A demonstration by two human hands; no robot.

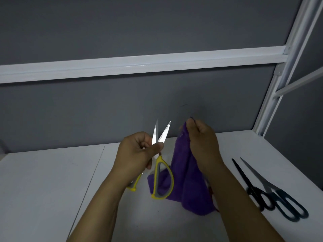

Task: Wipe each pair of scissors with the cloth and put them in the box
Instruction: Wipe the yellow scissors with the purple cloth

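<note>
Head view: left hand (134,152) grips yellow scissors (159,160), half-hiding one handle; right hand (204,145) pinches purple cloth (183,172), fingertips hidden.

In front of you is a white table (43,180), and its top is made of two panels with a thin straight seam (90,180) between them on your left side. On your right side, two pairs of scissors lie flat, just beside each other, with the tips pointing away from you: the black scissors (244,179) and the dark-handled scissors (272,188). Their handles touch or overlap. The lower end of the purple cloth (197,203) reaches the top near the middle; whether it rests there, I cannot tell.
</note>
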